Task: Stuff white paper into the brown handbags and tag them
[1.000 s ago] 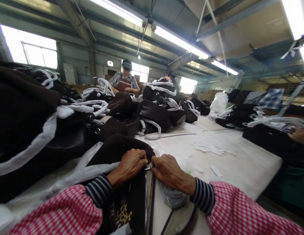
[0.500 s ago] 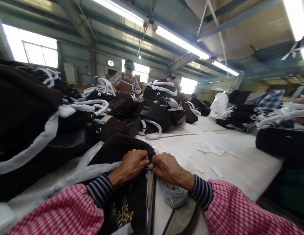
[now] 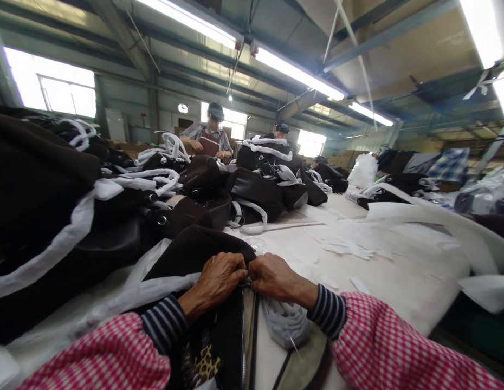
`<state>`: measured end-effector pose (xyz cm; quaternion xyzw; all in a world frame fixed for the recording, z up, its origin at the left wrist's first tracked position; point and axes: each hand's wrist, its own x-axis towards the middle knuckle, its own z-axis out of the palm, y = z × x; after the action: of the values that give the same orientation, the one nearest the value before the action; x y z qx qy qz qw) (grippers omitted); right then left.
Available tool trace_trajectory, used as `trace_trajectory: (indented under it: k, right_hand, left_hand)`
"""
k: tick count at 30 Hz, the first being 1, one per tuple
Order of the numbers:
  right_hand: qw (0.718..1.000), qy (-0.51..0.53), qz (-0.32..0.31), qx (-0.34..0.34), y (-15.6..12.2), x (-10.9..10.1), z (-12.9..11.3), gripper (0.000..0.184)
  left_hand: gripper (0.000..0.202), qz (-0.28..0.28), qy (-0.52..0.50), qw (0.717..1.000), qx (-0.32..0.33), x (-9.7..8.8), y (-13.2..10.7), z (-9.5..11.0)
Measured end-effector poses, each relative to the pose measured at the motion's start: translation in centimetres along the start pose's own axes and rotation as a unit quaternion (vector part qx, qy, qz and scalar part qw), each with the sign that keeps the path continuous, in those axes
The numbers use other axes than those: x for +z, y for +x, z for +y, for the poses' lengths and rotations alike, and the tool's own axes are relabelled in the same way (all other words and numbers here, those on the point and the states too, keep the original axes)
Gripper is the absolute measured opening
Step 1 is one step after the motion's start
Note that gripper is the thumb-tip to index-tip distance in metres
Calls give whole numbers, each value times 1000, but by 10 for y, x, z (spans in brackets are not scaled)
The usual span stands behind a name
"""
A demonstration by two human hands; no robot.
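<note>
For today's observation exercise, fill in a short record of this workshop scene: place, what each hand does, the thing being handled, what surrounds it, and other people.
Place: long white table under strip lights
Left hand: pinched shut on the dark bag, at its top edge
Right hand: pinched shut at the same spot, touching the left
Under right wrist: grey plastic bundle
Surroundings: piled bags with white-wrapped straps
Others: person in apron at the far end

Dark brown bag (image 3: 195, 254) lying open-mouthed on the table edge
</note>
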<state>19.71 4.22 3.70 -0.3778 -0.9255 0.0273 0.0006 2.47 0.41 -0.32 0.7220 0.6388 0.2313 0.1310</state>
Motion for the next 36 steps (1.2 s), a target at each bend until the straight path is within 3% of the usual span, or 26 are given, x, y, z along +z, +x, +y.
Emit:
trace_trajectory:
  k: [13, 20, 23, 31, 36]
  right_hand:
    - [999, 42, 5, 10, 10, 4, 2, 14]
    - [987, 136, 82, 9, 0, 19, 8, 20]
    - [981, 177, 80, -13, -3, 23, 8, 10]
    - [982, 149, 108, -48, -6, 36, 11, 8]
    - [972, 184, 123, -80, -7, 41, 13, 14]
  left_hand:
    - [13, -7, -29, 999, 14, -3, -4, 3]
    - [25, -29, -73, 997, 27, -13, -4, 6]
    - [26, -26, -76, 996, 31, -15, -4, 6]
    - [13, -9, 22, 998, 53, -15, -5, -1]
    - [25, -47, 30, 993, 108, -20, -5, -5]
